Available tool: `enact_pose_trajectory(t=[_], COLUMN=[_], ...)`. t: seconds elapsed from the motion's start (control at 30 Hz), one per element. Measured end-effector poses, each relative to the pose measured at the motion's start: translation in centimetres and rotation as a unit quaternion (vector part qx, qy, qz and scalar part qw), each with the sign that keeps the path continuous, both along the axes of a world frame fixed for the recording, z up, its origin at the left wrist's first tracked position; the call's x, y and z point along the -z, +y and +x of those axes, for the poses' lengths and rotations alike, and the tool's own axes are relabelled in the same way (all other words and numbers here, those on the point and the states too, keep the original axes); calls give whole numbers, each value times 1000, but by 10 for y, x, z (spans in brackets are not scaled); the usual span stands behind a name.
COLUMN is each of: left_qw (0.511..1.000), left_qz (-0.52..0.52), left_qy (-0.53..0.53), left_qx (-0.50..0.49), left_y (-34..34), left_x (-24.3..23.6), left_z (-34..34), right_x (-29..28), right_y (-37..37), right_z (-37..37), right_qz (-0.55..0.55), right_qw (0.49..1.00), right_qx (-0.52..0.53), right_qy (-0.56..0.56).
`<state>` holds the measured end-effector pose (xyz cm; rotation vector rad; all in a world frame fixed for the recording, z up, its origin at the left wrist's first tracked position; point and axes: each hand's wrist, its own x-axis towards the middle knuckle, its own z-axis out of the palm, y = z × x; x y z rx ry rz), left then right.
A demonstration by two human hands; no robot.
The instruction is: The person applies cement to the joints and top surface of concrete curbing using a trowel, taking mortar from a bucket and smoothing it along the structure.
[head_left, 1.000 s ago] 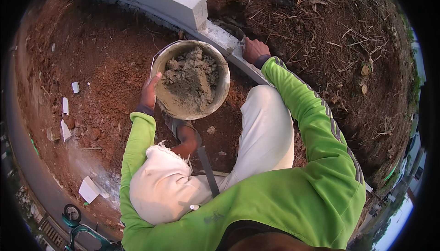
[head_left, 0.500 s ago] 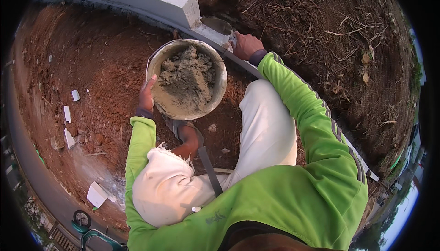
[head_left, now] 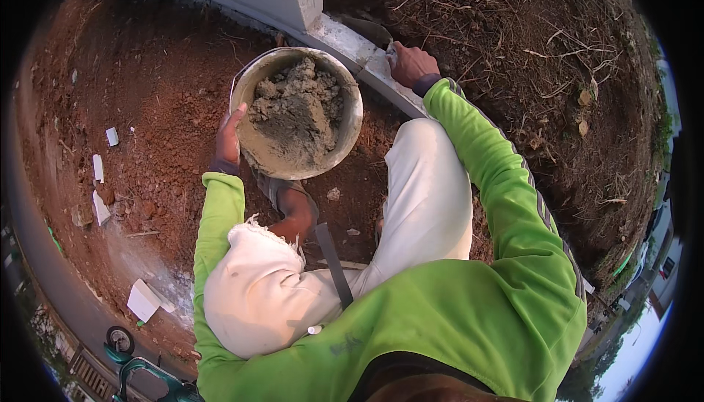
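Hands: left hand (head_left: 229,136) grips bucket (head_left: 354,119) at its rim, probably steadying it; right hand (head_left: 413,64) clasps trowel (head_left: 372,31);
Bucket: beside low wall (head_left: 345,41), seemingly keeping mortar (head_left: 301,112) within reach

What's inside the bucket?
In the bucket: a lumpy grey-brown mix, heaped toward the far side and smoother toward the near left. Upper inner wall shows, smeared. The mix covers the bottom, so its depth and anything buried can't be seen.

Reddish-brown soil (head_left: 147,101), straw-strewn dark earth (head_left: 557,86), grey road (head_left: 59,281), pale sky (head_left: 642,343)
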<state>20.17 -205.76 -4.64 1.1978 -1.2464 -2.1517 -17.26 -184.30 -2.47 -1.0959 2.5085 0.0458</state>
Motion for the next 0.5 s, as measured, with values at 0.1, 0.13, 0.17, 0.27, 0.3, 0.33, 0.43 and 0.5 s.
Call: enact_pose_trajectory(t=[0.1,0.13,0.17,0.27,0.3,0.33,0.43,0.5], left_qw=[999,999,999,996,995,993,987,984], left_qz=[37,33,37,57,65,76,82,104], left_qy=[31,33,32,51,63,74,113,133], left_qx=[1,-11,-20,-38,-40,-53,-75,-61], left_y=[0,-3,0,12,17,22,29,34], left_x=[-3,-4,-4,-20,-28,-35,-30,-35], left_z=[-4,-3,0,-3,-5,-9,-15,-26], right_x=[-1,-14,-32,-86,-101,-109,-139,-122], right_y=[5,6,15,39,44,45,24,21], right_z=[-5,0,11,32,39,47,76,91], right_qz=[-6,-73,-132,-259,-264,-298,-128,-103], right_qw=[1000,997,991,959,947,922,966,960], right_qx=[2,3,8,-102,-171,-241,-224,-259], right_qy=[23,19,11,-56,-69,-50,8,24])
